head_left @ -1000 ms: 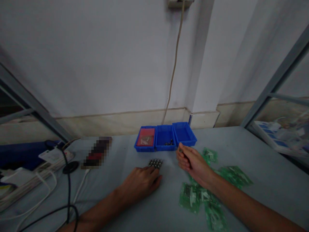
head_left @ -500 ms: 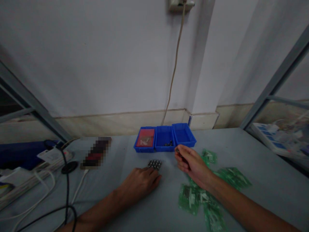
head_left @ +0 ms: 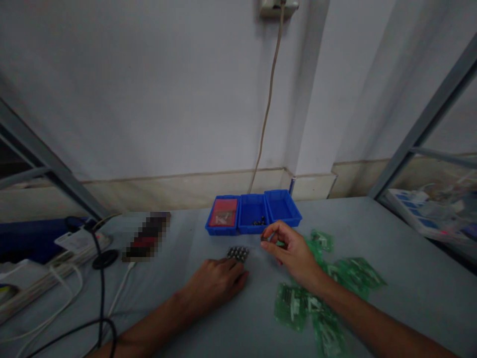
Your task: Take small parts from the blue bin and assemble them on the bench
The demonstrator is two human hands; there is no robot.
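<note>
My left hand [head_left: 221, 278] lies palm down on the grey table, its fingertips touching the near edge of a tight cluster of small shiny round metal pieces [head_left: 238, 253]. Its thumb is apart from the fingers. Just right of the cluster, my right hand [head_left: 288, 248] is raised over the table, thumb and index finger pinching a small dark metal piece [head_left: 264, 238], mostly hidden by the fingertips. Ahead of it stands the middle blue bin [head_left: 253, 204], with several loose metal pieces [head_left: 260, 222] at its front.
A left blue bin [head_left: 222, 231] holds a red packet [head_left: 224, 209]; a right blue bin [head_left: 283, 205] adjoins the middle one. Green plastic packets [head_left: 292, 306] lie around my right forearm. On the left are a pixelated flat object [head_left: 147, 237], cables [head_left: 102, 288] and a power strip [head_left: 37, 283].
My right hand has shifted slightly left towards the cluster and turned, so the pinched piece now shows between thumb and index finger. The left hand stays in place.
</note>
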